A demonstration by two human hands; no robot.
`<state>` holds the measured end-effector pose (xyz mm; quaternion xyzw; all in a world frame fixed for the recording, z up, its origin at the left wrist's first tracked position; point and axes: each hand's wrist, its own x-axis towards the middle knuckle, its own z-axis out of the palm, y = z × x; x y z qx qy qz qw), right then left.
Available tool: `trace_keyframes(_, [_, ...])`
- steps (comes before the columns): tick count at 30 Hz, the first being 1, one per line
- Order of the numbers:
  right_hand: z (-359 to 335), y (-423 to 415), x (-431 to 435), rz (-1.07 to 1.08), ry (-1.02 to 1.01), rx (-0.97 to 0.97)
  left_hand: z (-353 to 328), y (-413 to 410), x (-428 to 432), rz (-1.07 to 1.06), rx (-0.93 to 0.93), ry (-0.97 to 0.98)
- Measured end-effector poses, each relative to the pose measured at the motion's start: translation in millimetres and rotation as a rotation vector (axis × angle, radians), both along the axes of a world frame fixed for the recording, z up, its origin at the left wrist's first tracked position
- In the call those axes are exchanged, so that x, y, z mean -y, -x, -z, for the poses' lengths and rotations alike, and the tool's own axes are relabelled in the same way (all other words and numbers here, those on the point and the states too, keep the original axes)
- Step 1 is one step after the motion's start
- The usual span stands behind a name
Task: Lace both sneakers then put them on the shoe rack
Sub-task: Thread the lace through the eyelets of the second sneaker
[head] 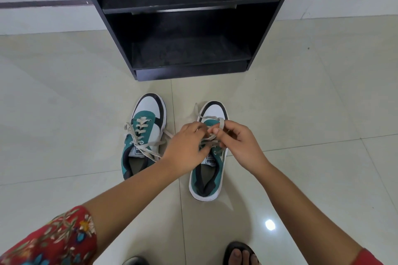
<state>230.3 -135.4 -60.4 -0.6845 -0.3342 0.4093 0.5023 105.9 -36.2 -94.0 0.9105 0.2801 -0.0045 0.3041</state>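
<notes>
Two teal-and-white sneakers, tongue labels reading PUMA. Left sneaker (144, 135) laced, untied. Left hand (185, 150) and right hand (241, 144) each pinch the lace (212, 117) of the right sneaker (207, 176).

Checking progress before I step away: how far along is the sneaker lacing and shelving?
The left teal-and-white sneaker is laced, ends loose. In hand: left hand and right hand work the grey lace on the right teal-and-white sneaker. Left: finishing it, then moving both from the floor onto the black shoe rack.
</notes>
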Motion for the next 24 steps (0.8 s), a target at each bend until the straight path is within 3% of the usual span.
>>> trace_keyframes(3, [2.6,-0.9,1.1,0.024,-0.007,-0.013,2.9,-4.2,-0.2,-0.034,-0.005,0.089])
trace_keyframes(7, [6.6,-4.4,1.8,0.115,0.014,-0.038,-0.8,-2.1,3.9,-0.046,0.137,0.110])
trace_keyframes(11, [9.8,-10.8,-2.4,0.244,0.153,-0.231,-1.1,2.0,7.6,-0.055,0.114,0.153])
trace_keyframes(16, [18.1,-16.4,-9.1,0.293,0.259,-0.385,-2.1,8.2,6.3,-0.112,0.127,-0.119])
trace_keyframes(21, [26.5,-21.8,-13.7,0.406,0.336,-0.627,3.6,12.1,1.8,0.044,0.256,-0.356])
trace_keyframes(24, [32.5,-20.4,-14.1,0.402,0.362,-0.694,6.7,15.3,-0.6,0.138,0.201,-0.474])
